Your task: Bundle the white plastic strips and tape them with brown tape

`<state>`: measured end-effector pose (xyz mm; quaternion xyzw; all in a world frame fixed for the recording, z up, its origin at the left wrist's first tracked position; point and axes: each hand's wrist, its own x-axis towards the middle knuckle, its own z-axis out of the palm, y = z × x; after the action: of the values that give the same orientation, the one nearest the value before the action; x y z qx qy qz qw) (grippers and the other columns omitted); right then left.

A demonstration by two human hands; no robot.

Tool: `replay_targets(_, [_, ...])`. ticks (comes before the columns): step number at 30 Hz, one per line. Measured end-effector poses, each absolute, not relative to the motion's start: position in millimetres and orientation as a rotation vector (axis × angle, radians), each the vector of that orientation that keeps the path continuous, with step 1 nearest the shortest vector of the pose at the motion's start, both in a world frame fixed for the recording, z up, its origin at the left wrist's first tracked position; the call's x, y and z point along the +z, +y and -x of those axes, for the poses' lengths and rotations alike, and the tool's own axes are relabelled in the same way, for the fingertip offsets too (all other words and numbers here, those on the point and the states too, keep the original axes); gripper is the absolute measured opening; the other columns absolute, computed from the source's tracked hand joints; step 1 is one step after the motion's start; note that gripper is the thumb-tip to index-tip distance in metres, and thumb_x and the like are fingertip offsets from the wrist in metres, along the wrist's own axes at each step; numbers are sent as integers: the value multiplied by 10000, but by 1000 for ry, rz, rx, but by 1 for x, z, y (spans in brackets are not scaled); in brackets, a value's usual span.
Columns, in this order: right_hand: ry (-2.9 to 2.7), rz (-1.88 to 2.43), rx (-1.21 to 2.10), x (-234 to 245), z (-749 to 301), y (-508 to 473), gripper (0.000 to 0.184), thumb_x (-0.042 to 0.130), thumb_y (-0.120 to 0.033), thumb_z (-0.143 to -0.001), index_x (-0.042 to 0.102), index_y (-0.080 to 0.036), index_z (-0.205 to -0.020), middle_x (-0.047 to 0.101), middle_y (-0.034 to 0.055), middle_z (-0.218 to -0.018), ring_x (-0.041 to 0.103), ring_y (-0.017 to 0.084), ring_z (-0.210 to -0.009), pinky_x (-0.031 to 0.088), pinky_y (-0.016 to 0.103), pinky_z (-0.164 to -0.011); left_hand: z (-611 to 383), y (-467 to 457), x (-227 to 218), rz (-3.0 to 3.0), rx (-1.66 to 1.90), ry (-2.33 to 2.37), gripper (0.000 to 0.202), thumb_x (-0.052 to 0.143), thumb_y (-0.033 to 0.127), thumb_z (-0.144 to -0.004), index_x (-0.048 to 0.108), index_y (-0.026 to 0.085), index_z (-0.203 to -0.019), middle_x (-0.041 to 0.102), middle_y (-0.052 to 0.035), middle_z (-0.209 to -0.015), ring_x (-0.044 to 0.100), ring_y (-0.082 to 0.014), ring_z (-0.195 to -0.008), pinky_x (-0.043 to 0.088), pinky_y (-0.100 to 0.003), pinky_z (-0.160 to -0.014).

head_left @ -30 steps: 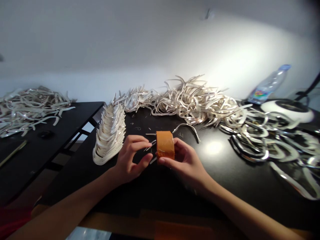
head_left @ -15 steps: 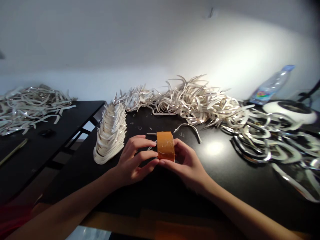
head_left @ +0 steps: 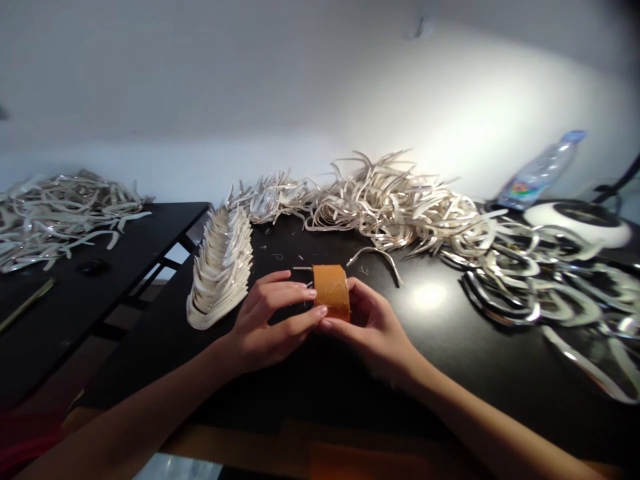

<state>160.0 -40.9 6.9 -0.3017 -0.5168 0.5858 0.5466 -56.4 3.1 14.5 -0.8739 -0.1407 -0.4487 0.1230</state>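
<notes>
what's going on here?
One person is working at a black table, holding an orange block between both hands. The right hand cups it from below while the left hand's fingers reach its near side. A single curved cream strip lies just behind it. To the left sits a neat nested stack of curved strips; behind and right lie loose heaps of cream and silvery strips.
</notes>
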Motion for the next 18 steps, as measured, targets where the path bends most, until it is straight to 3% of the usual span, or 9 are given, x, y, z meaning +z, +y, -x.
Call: replay_targets(18, [-1401,694,1430,9,-160,-43,299,865,-271,-827,636,-218,-1012,673,-9,-1003,640,149,-926,514,256,-820,57,-1,23,2794,-1162,-395,244,625,114,-912,589,199,-1138,590,-142,-1392,569,-286,-1323,441,-596,-1190])
